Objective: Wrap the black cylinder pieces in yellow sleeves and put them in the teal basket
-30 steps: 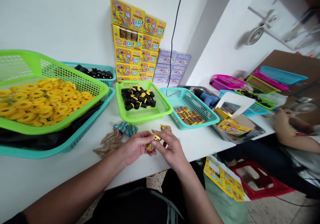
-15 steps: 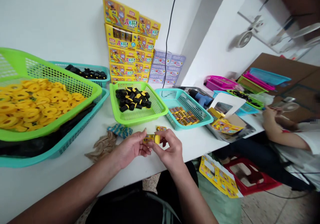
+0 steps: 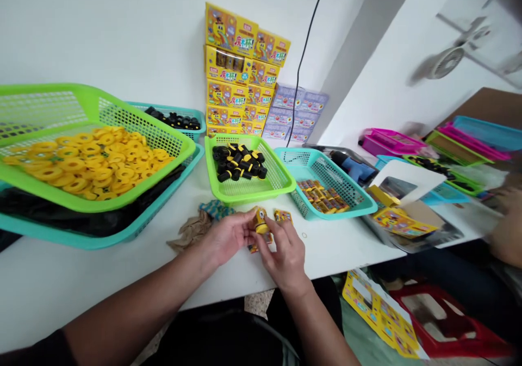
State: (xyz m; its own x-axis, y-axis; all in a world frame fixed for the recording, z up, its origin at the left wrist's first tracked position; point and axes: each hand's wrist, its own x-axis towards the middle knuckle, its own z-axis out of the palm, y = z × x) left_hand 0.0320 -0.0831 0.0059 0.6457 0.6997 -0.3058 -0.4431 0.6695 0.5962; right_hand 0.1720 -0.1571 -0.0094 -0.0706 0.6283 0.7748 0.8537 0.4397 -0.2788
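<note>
Between my two hands, above the white table, is a small printed cylinder (image 3: 260, 219) with a yellow end turned down towards me. My left hand (image 3: 230, 237) grips it from the left with thumb and fingers. My right hand (image 3: 285, 253) has its fingers closed about its lower right side. Just behind my right fingers lies a small yellow printed piece (image 3: 282, 215). Another colourful printed piece shows partly below the cylinder, mostly hidden by my fingers. Left of my hands are a crumpled brown cloth (image 3: 190, 233) and a blue patterned cloth (image 3: 216, 209).
A green basket (image 3: 253, 193) holds black-and-yellow cylinders. A turquoise basket (image 3: 353, 212) holds printed pieces. At left, a green basket (image 3: 179, 162) of yellow rings rests on a turquoise one. Yellow boxes (image 3: 230, 29) are stacked behind. An open carton (image 3: 408, 222) and a co-worker's arm (image 3: 508, 227) are right.
My view has turned left, so the scene sits further right. The cylinder has swung from lying sideways to nearly upright, its yellow end now downward. Both hands stay on it.
</note>
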